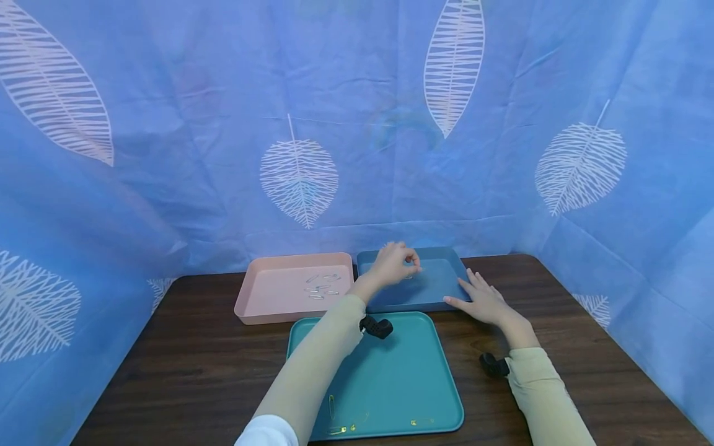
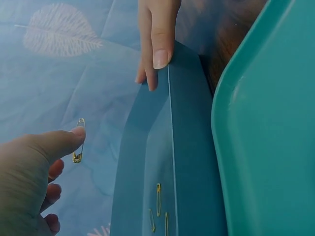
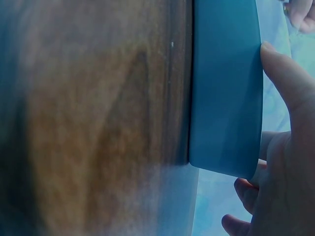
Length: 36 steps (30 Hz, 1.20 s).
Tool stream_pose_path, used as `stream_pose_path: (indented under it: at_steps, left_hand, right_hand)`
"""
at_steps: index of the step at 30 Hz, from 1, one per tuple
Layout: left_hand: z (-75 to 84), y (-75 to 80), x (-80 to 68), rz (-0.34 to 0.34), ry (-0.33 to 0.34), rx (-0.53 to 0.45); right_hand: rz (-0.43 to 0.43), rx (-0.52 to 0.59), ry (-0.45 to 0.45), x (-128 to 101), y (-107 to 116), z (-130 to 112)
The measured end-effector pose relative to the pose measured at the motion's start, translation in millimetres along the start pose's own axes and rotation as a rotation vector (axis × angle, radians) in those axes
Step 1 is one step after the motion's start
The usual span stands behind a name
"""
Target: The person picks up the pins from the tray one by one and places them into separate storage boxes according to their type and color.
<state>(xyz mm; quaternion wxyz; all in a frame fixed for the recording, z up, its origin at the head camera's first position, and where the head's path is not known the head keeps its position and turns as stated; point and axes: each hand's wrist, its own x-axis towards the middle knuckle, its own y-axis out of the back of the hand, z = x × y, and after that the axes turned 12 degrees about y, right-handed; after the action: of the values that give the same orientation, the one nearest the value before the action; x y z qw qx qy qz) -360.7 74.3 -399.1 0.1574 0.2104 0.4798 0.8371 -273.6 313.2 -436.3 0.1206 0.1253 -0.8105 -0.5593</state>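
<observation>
My left hand is raised over the blue tray, pinching a gold safety pin between thumb and finger. Several more gold safety pins lie inside that tray in the left wrist view. At the tray's right end, my right hand rests with fingers spread, its thumb touching the rim. In the right wrist view, part of the left hand shows at the top right corner.
To the left stands a pink tray with several silver pins. In front, a teal tray holds several gold safety pins near its front edge. All three sit on a dark wooden table before a blue leaf-print curtain.
</observation>
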Motion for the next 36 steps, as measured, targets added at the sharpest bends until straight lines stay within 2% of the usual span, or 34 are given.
stream_pose_path:
  at_steps: [5,11,23,29,36]
  left_hand:
    - [3.3,-6.7,12.2,0.028,0.007,0.02]
    - [0.9,-12.7,24.8,0.055,0.056,0.037]
    - [2.6,-17.5,38.4,0.088,0.157,0.129]
    - [4.5,-25.7,45.9,0.091,0.171,0.162]
    - [5.4,-31.0,51.9,0.128,0.182,0.222]
  right_hand:
    - [-0.001,0.001,-0.006,-0.4,0.3,-0.8]
    - [0.005,0.002,-0.006,0.4,1.2,-0.7]
    - [0.014,-0.007,-0.006,-1.8,-0.5,2.0]
    - [0.009,0.007,-0.012,-2.7,-2.1,0.8]
    - [0.021,-0.006,-0.016,-1.3,-2.4,2.1]
